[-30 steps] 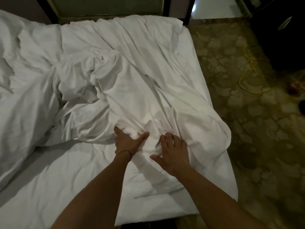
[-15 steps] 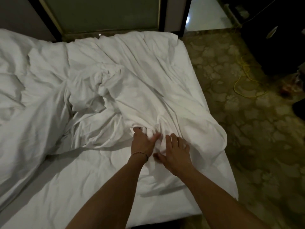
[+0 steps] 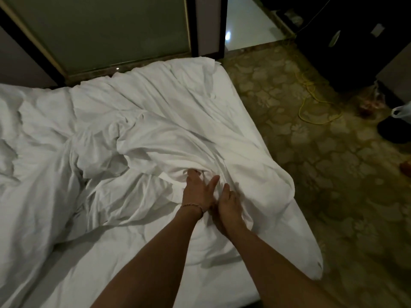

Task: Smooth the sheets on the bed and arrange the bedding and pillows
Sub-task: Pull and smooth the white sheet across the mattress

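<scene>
A crumpled white duvet [image 3: 169, 138] lies bunched across the bed, over a flatter white sheet [image 3: 124, 258] nearer me. Both my hands meet at a fold near the bed's right side. My left hand [image 3: 196, 192], with a thin bracelet at the wrist, digs its fingers into the fold and grips the cloth, thumb stretched out. My right hand [image 3: 229, 202] is turned on its side right beside it, its fingers curled into the duvet and partly hidden under the fabric. No pillow is in view.
The bed's right edge [image 3: 262, 138] borders a patterned floor with a yellow cable [image 3: 311, 107]. Dark furniture [image 3: 355, 41] stands at the far right, with a white plastic bag [image 3: 402, 111] nearby. A glass panel [image 3: 106, 34] and a doorway lie beyond the bed.
My hands came together from a spread, flat position on the duvet. The fingers now dig into the fold, gathering the cloth. My view has risen, showing more of the wall and floor.
</scene>
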Tool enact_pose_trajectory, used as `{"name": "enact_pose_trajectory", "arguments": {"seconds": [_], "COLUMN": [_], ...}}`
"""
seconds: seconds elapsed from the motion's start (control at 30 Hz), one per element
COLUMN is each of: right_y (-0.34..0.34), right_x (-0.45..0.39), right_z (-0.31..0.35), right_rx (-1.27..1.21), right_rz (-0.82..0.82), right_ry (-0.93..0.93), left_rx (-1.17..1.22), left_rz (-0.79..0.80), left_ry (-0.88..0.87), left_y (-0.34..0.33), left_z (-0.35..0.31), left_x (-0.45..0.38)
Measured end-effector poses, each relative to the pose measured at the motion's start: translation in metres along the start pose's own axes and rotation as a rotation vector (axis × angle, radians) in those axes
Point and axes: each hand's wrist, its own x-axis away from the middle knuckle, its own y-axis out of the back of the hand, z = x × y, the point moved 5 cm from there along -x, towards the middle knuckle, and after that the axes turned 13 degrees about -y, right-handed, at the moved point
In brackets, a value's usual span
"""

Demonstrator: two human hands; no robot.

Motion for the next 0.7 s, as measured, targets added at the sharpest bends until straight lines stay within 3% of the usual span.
{"name": "enact_pose_trajectory", "arguments": {"seconds": [0.03, 0.1, 0.17, 0.23, 0.47, 0.6, 0.7], "right_y": [0.002, 0.008, 0.017, 0.031, 0.094, 0.147, 0.177], "right_x": [-0.002, -0.002, 0.001, 0.002, -0.005, -0.018, -0.044], "right_z": [0.0, 0.0, -0.002, -0.003, -0.009, -0.02, -0.023], "right_rx": [-0.05, -0.111, -0.102, -0.062, 0.229, 0.335, 0.439], "right_rz": [-0.028, -0.108, -0.23, -0.297, -0.259, -0.241, -0.281], "right_ry": [-0.018, 0.002, 0.099, 0.196, 0.349, 0.34, 0.32], "left_rx": [-0.049, -0.374, -0.757, -0.923, -1.053, -1.028, -0.991], "left_rz": [0.018, -0.002, -0.088, -0.125, 0.146, 0.041, 0.074], "left_ry": [-0.025, -0.153, -0.3, -0.394, -0.345, -0.38, -0.413], "left_y": [0.003, 0.017, 0.038, 0.058, 0.08, 0.069, 0.056], "left_z": [0.001, -0.002, -0.007, -0.008, -0.004, -0.015, -0.021], "left_x": [-0.002, -0.007, -0.019, -0.036, -0.075, -0.087, -0.102]}}
